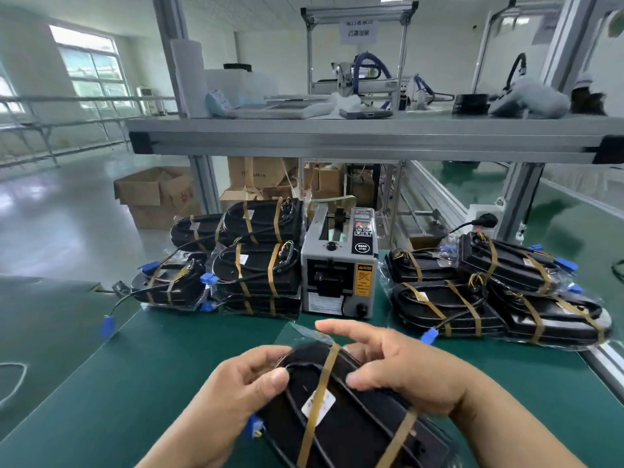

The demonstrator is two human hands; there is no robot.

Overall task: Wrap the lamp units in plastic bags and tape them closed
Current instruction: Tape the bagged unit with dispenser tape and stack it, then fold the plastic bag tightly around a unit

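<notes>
The bagged lamp unit (pixel 341 420) runs off the bottom edge, so its near end is cut away, and its white label is too blurred to read. Its long axis slants from far left to near right over the green table (pixel 152 359). The left hand (pixel 229 393) and right hand (pixel 398 369) grip its far end, thumbs on top

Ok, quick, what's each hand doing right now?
Left hand: grips the lamp.
Right hand: holds the lamp, forefinger straight.
</notes>
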